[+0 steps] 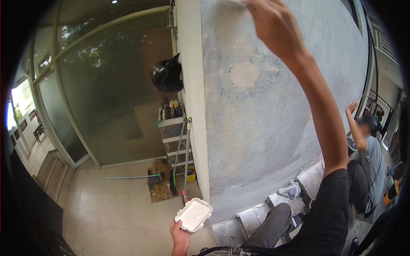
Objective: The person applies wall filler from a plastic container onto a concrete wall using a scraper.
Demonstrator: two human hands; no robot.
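At the lower middle, my left hand (pixel 180 237) grips a white rectangular plastic tub (pixel 208 210) from below and the side. Smooth white paste (pixel 194 214) lies inside it. My right arm reaches up to the top of the picture. There my right hand (pixel 273 21) is closed round a flat scraper (pixel 232 2), blurred and partly cut off by the upper edge, against the wall. The grey wall (pixel 273 123) has a rough, blotchy surface. Below my right hand, a round beige patch (pixel 244 75) shows on it, with a smaller one (pixel 271 68) beside it.
Tiled steps (pixel 252 216) run along the wall's foot, with a plastic bag (pixel 291 189) on them. A person (pixel 371 149) sits at the right. Left of the corner are a black helmet (pixel 166 74), a shelf (pixel 173 132), brooms (pixel 188 149) and a glass front (pixel 111 94).
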